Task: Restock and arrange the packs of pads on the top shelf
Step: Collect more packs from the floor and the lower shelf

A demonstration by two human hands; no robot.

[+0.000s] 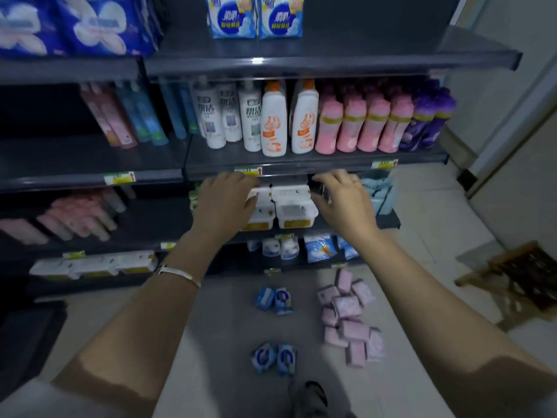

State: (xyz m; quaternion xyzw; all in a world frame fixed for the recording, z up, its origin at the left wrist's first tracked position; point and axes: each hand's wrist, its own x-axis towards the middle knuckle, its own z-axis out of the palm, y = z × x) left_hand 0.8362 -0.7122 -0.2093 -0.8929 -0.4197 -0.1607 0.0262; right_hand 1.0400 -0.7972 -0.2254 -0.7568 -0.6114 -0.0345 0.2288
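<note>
At mid-shelf height, left hand (226,203) fingers curl onto the white packs (297,206), right hand (343,200) fingers apart, touching their right edge; two blue pad packs (254,18) stand on the top shelf (331,60), pink pad packs (349,318) lie on the floor (229,342).

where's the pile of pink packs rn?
Head view, lower right of centre: the pile of pink packs lies on the floor, just right of the blue packs and left of the person's right forearm.
</note>
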